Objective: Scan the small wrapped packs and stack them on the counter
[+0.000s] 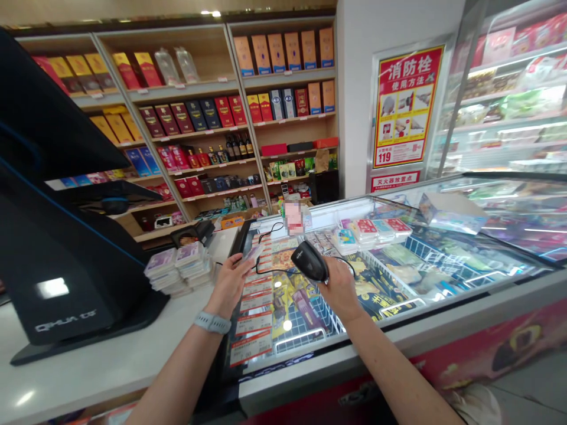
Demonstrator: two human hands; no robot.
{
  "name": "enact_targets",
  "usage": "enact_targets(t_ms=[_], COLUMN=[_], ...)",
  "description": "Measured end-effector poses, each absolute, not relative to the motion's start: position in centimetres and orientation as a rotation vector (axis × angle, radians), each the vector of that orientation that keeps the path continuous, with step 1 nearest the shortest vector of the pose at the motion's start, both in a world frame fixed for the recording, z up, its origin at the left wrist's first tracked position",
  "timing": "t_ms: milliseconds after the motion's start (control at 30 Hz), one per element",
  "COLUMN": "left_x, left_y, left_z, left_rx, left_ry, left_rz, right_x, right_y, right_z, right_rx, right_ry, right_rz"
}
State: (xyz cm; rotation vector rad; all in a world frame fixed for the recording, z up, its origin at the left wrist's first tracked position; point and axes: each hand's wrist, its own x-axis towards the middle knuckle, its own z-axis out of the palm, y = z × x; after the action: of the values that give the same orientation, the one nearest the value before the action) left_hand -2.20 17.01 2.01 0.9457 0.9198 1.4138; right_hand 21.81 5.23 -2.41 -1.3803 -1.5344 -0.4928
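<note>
My right hand (pixel 342 288) is wrapped around the handle of a black barcode scanner (pixel 309 261), held above the glass top of a chest freezer (pixel 292 348). The scanner's head points left, and its dark cable loops over the glass. My left hand (pixel 229 282), with a grey watch band on the wrist, pinches a small flat pack (pixel 254 253) with a pale, purplish look; its print is too small to read. Left of that hand, stacks of small clear plastic packs (pixel 179 265) stand on the white counter. More white, red and blue packs (pixel 372 230) sit on the freezer glass.
A large black checkout terminal (pixel 80 277) rises at the left on the white counter (pixel 101 372). Price labels (pixel 252 324) line the freezer's left edge. An open carton (pixel 454 212) lies on the glass at right. Shelves of boxed goods (pixel 195 115) fill the back wall.
</note>
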Motion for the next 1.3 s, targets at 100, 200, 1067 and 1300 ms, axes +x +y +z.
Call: enact_targets(t_ms=[100, 200, 1067, 1300], left_x=[0.7, 2.7, 1.7, 2.2], left_y=[18.0, 18.5, 17.7, 16.9], left_z=[1.9, 0.7, -2.1, -2.0], left_rx=[0.783, 0.725, 1.157, 1.101], left_ry=[0.808, 0.745, 0.867, 0.733], left_rz=[1.403, 1.366, 1.214, 1.243], right_x=[21.7, 21.7, 21.6, 21.9], right_y=[5.2, 5.2, 5.4, 5.6], right_z=[-2.4, -2.4, -2.6, -3.1], right_rx=[-1.363, -1.363, -1.410, -1.384], right_ry=[-1.523, -1.523, -1.520, -1.512], right_rz=[-0.510, -0.517, -0.476, -0.518])
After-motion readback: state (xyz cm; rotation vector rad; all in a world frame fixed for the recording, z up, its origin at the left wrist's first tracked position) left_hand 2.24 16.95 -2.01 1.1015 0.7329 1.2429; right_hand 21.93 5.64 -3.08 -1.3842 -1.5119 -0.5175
